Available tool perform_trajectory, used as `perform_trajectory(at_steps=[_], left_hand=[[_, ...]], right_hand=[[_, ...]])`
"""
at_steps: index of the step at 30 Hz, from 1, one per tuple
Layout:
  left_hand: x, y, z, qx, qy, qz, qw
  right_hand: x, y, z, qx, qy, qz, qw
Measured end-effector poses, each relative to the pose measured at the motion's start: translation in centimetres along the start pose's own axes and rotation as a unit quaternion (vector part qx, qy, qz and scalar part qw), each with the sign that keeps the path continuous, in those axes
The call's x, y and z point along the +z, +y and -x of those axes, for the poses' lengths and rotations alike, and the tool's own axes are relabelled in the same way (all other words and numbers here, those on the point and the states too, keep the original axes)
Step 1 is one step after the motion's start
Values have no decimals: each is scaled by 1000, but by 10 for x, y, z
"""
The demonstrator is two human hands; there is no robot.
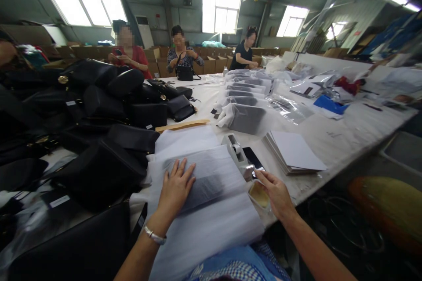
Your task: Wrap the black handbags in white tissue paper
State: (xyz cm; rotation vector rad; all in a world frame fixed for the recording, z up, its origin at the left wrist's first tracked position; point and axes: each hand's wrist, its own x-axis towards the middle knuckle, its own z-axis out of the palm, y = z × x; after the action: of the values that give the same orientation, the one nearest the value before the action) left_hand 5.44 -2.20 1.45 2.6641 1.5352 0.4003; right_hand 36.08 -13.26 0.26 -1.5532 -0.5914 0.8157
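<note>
One dark item [209, 186], covered by thin white paper [214, 232], lies on the bench [344, 138] in front of the worker. The left hand [178, 182] rests flat over it, fingers spread, gripping nothing. The right hand [275, 191] has its fingers narrowed at the tape dispenser [234, 148]; whether they grip tape cannot be told. Judged step: drawing tape. Next move calls for a clean tear, paper held flat.

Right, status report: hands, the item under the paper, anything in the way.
Left hand flat on paper-covered dark item. Right hand at near end of tape dispenser, grip unclear. Black bags crowd left side; phone beside dispenser.
</note>
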Motion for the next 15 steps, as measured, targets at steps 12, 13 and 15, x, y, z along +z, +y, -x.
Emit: perform_trajectory(at_steps=[12, 13, 15], left_hand=[[1, -1, -1, 6, 15, -11, 1000], [2, -2, -1, 8, 16, -10, 1000], [3, -2, -1, 10, 17, -8, 1000]], right_hand=[[-40, -1, -42, -200, -46, 367, 907], [-46, -7, -43, -250, -46, 406, 878], [-54, -23, -44, -344, -66, 451, 821]])
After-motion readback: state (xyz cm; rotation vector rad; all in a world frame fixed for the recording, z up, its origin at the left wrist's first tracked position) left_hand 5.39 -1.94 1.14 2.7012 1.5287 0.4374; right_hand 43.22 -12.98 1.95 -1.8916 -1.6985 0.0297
